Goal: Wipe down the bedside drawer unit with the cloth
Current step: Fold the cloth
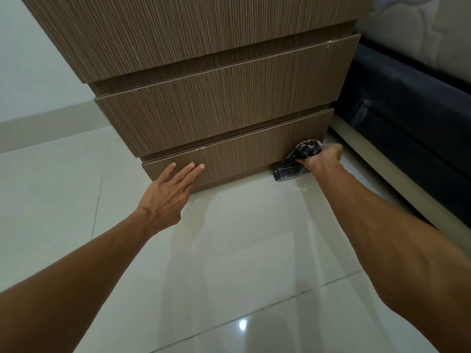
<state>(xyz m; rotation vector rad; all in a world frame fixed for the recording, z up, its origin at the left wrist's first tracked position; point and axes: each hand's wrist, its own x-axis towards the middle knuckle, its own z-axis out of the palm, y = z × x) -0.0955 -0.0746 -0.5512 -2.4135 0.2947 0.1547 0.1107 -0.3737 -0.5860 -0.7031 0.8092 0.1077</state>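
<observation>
The bedside drawer unit is brown wood-grain laminate with stacked drawer fronts and fills the upper middle of the view. My left hand lies flat with fingers spread, its fingertips on the front of the bottom drawer. My right hand grips a dark, dusty cloth bunched against the lower right corner of that drawer, where the unit meets the floor. Part of the cloth hangs down to the tiles.
Glossy pale floor tiles spread below the unit. On the right, close beside the unit, runs a dark bed base with a light quilted mattress on it. A pale wall and skirting are on the left.
</observation>
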